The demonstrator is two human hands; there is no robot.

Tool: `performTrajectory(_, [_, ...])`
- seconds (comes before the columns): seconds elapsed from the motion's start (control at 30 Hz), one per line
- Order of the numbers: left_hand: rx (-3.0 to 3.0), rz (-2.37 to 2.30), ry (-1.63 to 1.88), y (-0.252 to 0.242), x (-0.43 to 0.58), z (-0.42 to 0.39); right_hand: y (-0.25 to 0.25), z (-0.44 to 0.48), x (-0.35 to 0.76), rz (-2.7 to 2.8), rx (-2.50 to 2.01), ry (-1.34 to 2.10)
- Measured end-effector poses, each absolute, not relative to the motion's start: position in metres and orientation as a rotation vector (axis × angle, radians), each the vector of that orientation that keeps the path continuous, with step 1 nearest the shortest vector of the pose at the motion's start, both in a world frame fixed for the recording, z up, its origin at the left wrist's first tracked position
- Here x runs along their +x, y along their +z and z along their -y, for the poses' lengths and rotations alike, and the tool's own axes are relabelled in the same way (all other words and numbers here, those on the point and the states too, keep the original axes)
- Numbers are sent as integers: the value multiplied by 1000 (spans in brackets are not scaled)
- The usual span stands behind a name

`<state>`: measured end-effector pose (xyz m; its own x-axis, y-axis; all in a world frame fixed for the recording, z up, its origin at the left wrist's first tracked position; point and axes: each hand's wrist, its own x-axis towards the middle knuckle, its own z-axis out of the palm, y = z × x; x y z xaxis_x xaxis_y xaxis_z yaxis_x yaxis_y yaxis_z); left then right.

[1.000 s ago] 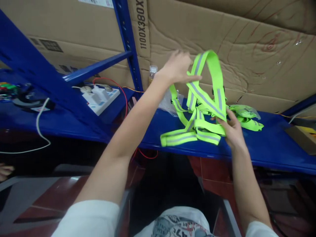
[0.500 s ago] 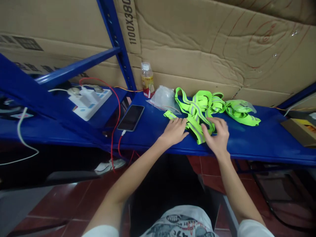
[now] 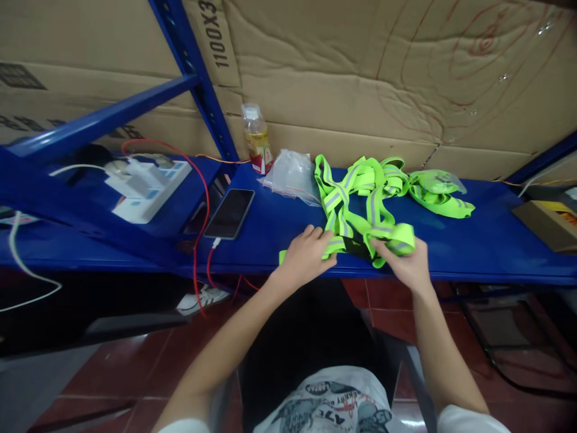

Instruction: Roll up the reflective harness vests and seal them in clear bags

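Observation:
Neon-green straps with a grey reflective stripe, a reflective harness (image 3: 373, 207), lie in a loose tangle on the blue shelf. My left hand (image 3: 311, 251) is closed over a strap at the near left, and a short end pokes out to its left. Between my hands runs a black section of the band. My right hand (image 3: 409, 260) pinches a folded loop of green strap, raised a little off the shelf. Behind that hand, a second green bundle (image 3: 439, 195) rests partly under clear plastic.
A clear plastic bag (image 3: 291, 174) and a drink bottle (image 3: 258, 139) stand at the back. To the left are a phone (image 3: 229, 213) on a red cable and a white power strip (image 3: 153, 189). An open cardboard box (image 3: 543, 225) sits far right, and a cardboard wall (image 3: 324, 90) closes off the back.
My right hand has gone from open beside the straps to gripping a lifted loop. My left hand has drawn its strap nearer and slightly left, exposing the black section. The view has shifted slightly.

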<state>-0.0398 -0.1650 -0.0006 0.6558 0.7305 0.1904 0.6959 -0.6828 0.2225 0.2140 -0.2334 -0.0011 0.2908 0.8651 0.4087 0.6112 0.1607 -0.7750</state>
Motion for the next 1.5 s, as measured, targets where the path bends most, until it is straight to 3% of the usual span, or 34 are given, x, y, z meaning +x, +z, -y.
performTrajectory(0.2, [2725,-1214,368,-1,-83,168,-19,244,253,1002,-1470,275])
performTrajectory(0.43, [2726,-1245,405,-1,-118,166,-27,265,289,1379,-1539,375])
performTrajectory(0.67, [2649,-1251,689,6,-159,165,-16,280,292,1723,-1640,392])
performTrajectory(0.83, [2512,-1591,886,6,-182,140,-21,274,296,1759,-1663,384])
performTrajectory(1.07, [2468,-1633,708,9,-194,101,-21,275,297,1726,-1643,422])
performTrajectory(1.23, [2496,-1476,837,21,-170,135,-15,275,291,1815,-1511,302])
performTrajectory(1.33, [2528,-1182,655,16,-149,161,-18,274,291,1810,-1466,319])
performTrajectory(1.5, [2576,-1086,546,-4,-142,167,-32,273,294,1693,-1480,276])
